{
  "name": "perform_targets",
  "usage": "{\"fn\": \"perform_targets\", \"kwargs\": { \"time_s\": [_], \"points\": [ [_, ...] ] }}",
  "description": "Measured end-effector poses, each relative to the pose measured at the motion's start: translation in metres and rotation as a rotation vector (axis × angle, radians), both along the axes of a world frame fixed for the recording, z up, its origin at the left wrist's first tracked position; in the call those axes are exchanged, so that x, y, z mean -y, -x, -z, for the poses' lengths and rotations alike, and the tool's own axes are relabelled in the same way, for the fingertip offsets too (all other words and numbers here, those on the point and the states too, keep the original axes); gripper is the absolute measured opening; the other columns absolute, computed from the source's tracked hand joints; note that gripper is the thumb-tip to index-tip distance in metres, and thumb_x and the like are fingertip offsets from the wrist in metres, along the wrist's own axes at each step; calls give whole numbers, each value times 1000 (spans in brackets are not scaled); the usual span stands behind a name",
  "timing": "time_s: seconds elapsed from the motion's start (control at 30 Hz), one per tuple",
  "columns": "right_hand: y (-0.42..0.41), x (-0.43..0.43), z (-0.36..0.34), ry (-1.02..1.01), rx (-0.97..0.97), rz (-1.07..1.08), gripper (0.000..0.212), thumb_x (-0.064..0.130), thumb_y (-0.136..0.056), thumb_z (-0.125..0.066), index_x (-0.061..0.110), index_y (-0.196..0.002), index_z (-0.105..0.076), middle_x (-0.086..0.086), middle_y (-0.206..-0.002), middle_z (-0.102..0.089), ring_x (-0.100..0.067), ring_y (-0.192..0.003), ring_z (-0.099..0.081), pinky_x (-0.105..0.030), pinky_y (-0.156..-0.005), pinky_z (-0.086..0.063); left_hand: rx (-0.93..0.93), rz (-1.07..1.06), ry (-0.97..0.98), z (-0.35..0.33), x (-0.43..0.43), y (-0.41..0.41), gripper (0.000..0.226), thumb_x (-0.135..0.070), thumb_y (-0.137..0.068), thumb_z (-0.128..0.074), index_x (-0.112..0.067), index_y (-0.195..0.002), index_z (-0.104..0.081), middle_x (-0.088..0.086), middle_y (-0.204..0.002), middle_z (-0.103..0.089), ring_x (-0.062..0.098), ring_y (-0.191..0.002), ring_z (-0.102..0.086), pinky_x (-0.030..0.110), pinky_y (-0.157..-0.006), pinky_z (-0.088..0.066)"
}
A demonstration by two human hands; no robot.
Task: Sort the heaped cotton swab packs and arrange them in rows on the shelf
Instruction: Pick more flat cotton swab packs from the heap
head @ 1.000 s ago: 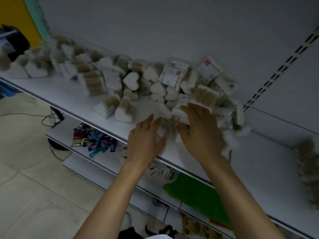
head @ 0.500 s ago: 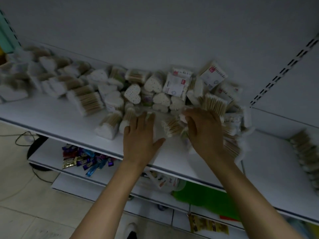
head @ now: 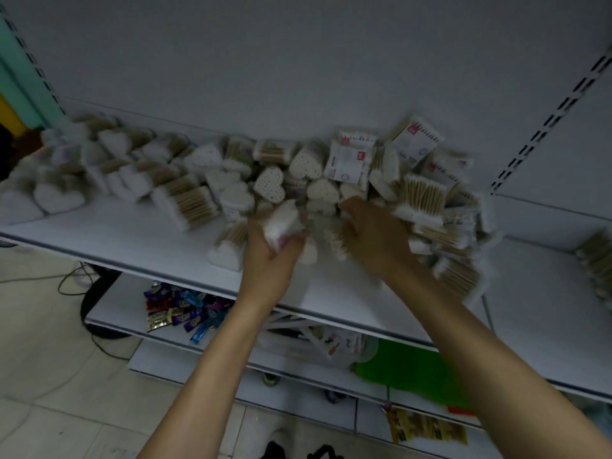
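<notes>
**One heap on one shelf, two hands at work in it**

One grey back panel (head: 298,61) stands behind the unit. One white shelf (head: 116,236) carries the goods. One heap of cotton swab packs (head: 231,180) lies loose along its rear, running from the left edge to the right upright, the packs tilted and overlapping. A second, smaller cluster of swab packs (head: 596,260) sits in the next bay to the right, well apart from the heap.

Within the heap, most are heart-shaped packs (head: 270,183); blur prevents an exact count. At least three flat label-faced packs (head: 351,162) with red marks lean at the rear right. Several clear packs showing wooden sticks (head: 424,197) lie beside them.

One lower shelf (head: 119,303) holds one pile of coloured wrappers (head: 182,309). One green sheet (head: 404,366) lies further right.

Two bare hands reach in. The left hand (head: 268,256) is clasped around one white pack (head: 283,223), held just above the shelf at the heap's front. The right hand (head: 374,236) is palm down with fingers bent into the heap; whether it grasps a pack cannot be told.
</notes>
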State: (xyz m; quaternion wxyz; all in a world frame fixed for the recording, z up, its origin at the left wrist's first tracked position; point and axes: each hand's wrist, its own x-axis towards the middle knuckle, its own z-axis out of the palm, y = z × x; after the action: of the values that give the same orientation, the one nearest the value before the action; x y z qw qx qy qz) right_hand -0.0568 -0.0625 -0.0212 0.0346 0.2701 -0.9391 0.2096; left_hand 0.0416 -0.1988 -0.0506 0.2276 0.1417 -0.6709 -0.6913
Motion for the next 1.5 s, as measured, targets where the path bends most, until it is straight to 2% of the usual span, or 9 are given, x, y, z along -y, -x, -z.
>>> {"fn": "perform_targets", "kwargs": {
  "time_s": [0.1,0.27,0.43,0.53,0.73,0.87,1.0,1.23,1.5],
  "points": [
    [5,11,34,-386,33,-37,58,34,-98,-44,7,-146,-27,-14,-147,-36,-30,-132,-37,-35,-105,-33,11,-1,-418,-1,1,-7,20,-2,-90,-59,-18,-99,-67,-4,-89,-75,17,-89,-70,33,-82,-58],
    [-3,21,55,-350,-22,-34,42,18,-102,-35,7,-142,-34,-12,-145,-39,-26,-133,-37,-31,-105,-29,-61,55,-631,-2,3,-17,35,-14,-78,-61,-12,-113,-63,2,-105,-73,22,-102,-67,39,-91,-54],
    [-16,9,21,634,214,213,24,17,-101,-38,11,-84,-55,-3,-81,-56,-15,-73,-52,-29,-68,-39,-11,-39,-579,7,3,-17,21,-7,-93,-54,-18,-108,-65,-2,-102,-73,16,-98,-69,32,-85,-56],
    [-32,-7,-7,1035,529,282,22,19,-100,-44,20,-87,-62,2,-86,-65,-13,-78,-60,-26,-70,-50,-10,-160,-472,0,-2,-15,25,-6,-94,-57,-12,-118,-63,4,-111,-70,18,-104,-67,32,-89,-55],
    [-36,-13,-34,813,398,-100,19,22,-95,-54,26,-79,-62,12,-72,-60,-6,-70,-57,-20,-63,-45,-27,171,-359,-34,-8,-10,32,-52,-73,-68,-26,-92,-75,-2,-104,-73,17,-103,-67,40,-94,-51],
    [-39,25,-37,797,14,-220,8,35,-88,-54,32,-86,-61,0,-96,-58,-14,-94,-58,-23,-84,-46,-44,356,-458,-45,-32,-7,30,-18,-68,-73,-16,-96,-64,-2,-89,-75,14,-86,-71,27,-73,-58],
    [-19,38,-47,781,344,-221,23,26,-100,-46,19,-99,-68,1,-99,-68,-9,-94,-63,-28,-87,-52,-70,213,-482,-42,-7,-8,40,-15,-67,-70,-10,-106,-65,7,-100,-74,23,-95,-70,38,-84,-57],
    [81,42,-37,-547,-377,-97,59,32,-88,-62,11,-138,-40,-15,-136,-46,-33,-123,-45,-44,-98,-38,-47,89,-769,-26,23,-20,60,-25,-67,-71,-11,-124,-60,12,-121,-67,25,-104,-66,36,-77,-59],
    [67,37,-48,59,-436,-262,29,4,-77,-58,9,-103,-68,-16,-106,-64,-34,-100,-57,-39,-84,-48,54,106,-833,-27,24,-19,21,-31,-86,-60,-22,-105,-66,0,-94,-74,16,-85,-68,29,-72,-56]
  ]
}}
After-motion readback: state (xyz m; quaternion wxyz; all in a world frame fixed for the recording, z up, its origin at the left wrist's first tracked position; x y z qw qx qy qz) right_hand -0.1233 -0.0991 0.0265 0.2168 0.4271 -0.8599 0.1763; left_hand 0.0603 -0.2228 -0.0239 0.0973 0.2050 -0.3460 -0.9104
